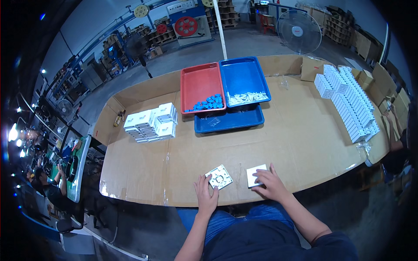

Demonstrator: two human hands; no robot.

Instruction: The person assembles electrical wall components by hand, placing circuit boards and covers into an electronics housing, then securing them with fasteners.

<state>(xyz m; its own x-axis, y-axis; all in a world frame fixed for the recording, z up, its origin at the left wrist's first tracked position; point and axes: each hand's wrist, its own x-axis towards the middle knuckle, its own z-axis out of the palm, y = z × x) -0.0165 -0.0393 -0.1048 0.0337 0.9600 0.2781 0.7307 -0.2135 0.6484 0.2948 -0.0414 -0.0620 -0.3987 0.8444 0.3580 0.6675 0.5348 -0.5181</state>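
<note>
Two small white square plastic plates lie near the front edge of the cardboard-covered table. On the left one, a square plate [221,177] shows its moulded inner side with a round shape in the middle. My left hand [206,194] grips its left edge between thumb and fingers. The right one, a plain white square plate [254,172], shows a smooth face. My right hand [273,185] has its fingers over the right side of this plate and its thumb by the lower edge; one finger points up and away. The hand partly covers the plate.
A red tray [202,82] holds blue pieces; a blue tray [241,71] holds white sticks. Both rest over another blue tray [230,124]. White box-like pieces [150,124] are stacked left, with long rows of white pieces [348,104] at right. Cardboard walls [152,89] border the back.
</note>
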